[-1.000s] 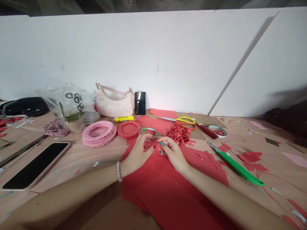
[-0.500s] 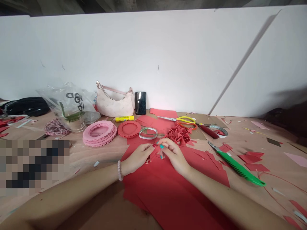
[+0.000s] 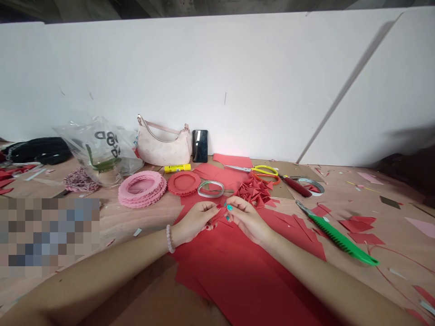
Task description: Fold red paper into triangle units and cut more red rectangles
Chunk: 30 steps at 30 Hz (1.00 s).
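Observation:
My left hand (image 3: 195, 222) and my right hand (image 3: 246, 219) meet at the fingertips, both pinching a small piece of red paper (image 3: 219, 216). Its exact shape is mostly hidden by my fingers. Both hands hover just over large sheets of red paper (image 3: 238, 271) that lie spread beneath them. A pile of folded red paper triangles (image 3: 253, 192) sits just beyond my right hand. A beaded bracelet (image 3: 169, 238) circles my left wrist.
Pink scalloped paper rings (image 3: 142, 189), a red paper ring (image 3: 184, 183) and a silver band (image 3: 210, 189) lie beyond my hands. Yellow-handled scissors (image 3: 265, 170), a green craft knife (image 3: 340, 239), a glue stick (image 3: 177, 168) and red scraps share the brown-papered table (image 3: 136, 222).
My fingertips have come together on the small red paper piece, and both hands have drawn closer. The view has shifted slightly.

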Tool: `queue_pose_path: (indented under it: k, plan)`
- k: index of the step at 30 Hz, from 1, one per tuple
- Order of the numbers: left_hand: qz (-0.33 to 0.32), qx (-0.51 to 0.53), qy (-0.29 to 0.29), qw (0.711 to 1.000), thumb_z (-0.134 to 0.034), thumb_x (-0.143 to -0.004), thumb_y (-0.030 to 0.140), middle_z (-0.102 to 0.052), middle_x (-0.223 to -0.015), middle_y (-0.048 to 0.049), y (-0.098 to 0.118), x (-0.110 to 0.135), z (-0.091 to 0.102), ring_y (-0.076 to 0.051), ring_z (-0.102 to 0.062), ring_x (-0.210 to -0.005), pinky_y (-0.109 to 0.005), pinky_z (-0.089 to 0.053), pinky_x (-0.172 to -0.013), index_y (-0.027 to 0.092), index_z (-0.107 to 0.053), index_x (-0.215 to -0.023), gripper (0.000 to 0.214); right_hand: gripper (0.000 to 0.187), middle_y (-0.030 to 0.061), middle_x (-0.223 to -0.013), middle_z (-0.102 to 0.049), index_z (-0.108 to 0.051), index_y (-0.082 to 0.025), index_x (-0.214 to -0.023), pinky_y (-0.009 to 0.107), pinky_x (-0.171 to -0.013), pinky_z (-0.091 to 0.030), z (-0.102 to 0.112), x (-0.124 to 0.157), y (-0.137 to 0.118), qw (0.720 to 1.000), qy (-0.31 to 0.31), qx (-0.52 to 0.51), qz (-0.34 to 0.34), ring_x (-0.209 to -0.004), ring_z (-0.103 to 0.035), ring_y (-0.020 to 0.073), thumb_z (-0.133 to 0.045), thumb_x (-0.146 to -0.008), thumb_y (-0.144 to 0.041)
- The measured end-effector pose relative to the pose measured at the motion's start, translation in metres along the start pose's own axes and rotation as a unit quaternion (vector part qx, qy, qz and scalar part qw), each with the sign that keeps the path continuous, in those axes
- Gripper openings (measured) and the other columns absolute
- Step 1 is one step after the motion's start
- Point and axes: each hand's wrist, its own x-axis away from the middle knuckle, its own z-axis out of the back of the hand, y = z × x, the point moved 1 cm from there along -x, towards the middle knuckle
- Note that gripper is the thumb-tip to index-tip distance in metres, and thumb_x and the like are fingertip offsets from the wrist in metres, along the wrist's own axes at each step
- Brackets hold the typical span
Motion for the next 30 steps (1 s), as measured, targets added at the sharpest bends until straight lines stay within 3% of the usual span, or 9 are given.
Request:
queue_pose_path:
  k: [7, 12, 18, 24, 30]
  plan:
    - [-0.027, 0.001, 0.001, 1.000, -0.054, -0.077, 0.033, -0.043, -0.055, 0.0062, 0.0019, 0.0010, -0.0019, -0.006, -0.038, -0.046, -0.017, -0.028, -0.044, 0.016, -0.050, -0.098, 0.027, 0.008, -0.0031, -0.070, -0.051, -0.060, -0.020, -0.075, 0.022, -0.054, -0.033, -0.0024, -0.0002, -0.0024, 0.999, 0.011, 0.043, 0.006, -0.059, -0.043, 0.0084, -0.066, -0.071, -0.025]
    - [-0.027, 0.004, 0.002, 1.000, -0.053, -0.077, 0.032, -0.042, -0.054, 0.0063, 0.0005, 0.0015, -0.0017, -0.005, -0.036, -0.046, -0.017, -0.029, -0.045, 0.017, -0.052, -0.097, 0.025, 0.008, -0.0036, -0.068, -0.051, -0.059, -0.020, -0.073, 0.022, -0.055, -0.033, -0.0011, -0.0009, -0.0005, 0.997, 0.015, 0.071, 0.019, -0.059, -0.042, 0.0085, -0.066, -0.070, -0.023]
    - [-0.017, 0.053, 0.000, 0.998, -0.054, -0.077, 0.031, -0.047, -0.062, 0.0039, -0.0022, -0.0010, -0.0004, -0.005, -0.039, -0.047, -0.018, -0.030, -0.046, 0.016, -0.053, -0.090, 0.020, 0.012, -0.0032, -0.070, -0.051, -0.059, -0.021, -0.084, 0.023, -0.057, -0.035, 0.0014, -0.0014, 0.0025, 0.996, 0.003, 0.085, 0.024, -0.060, -0.044, 0.0090, -0.063, -0.074, -0.026]
    - [-0.044, -0.026, -0.016, 0.999, -0.057, -0.074, 0.033, -0.050, -0.067, 0.0023, 0.0017, 0.0004, -0.0014, -0.005, -0.040, -0.050, -0.017, -0.029, -0.045, 0.015, -0.056, -0.086, 0.022, 0.011, -0.0047, -0.064, -0.048, -0.058, -0.022, -0.084, 0.023, -0.055, -0.035, 0.0031, -0.0021, 0.0061, 0.994, -0.002, 0.103, 0.038, -0.056, -0.042, 0.0090, -0.062, -0.074, -0.024]
    - [-0.002, 0.121, -0.017, 0.993, -0.065, -0.069, 0.028, -0.047, -0.061, 0.0039, 0.0002, -0.0016, 0.0037, -0.005, -0.041, -0.050, -0.018, -0.029, -0.049, 0.016, -0.055, -0.094, 0.029, 0.012, -0.0021, -0.070, -0.054, -0.058, -0.022, -0.084, 0.027, -0.062, -0.041, 0.0054, -0.0034, 0.0030, 0.991, -0.005, 0.129, 0.045, -0.063, -0.049, 0.0116, -0.061, -0.075, -0.030]
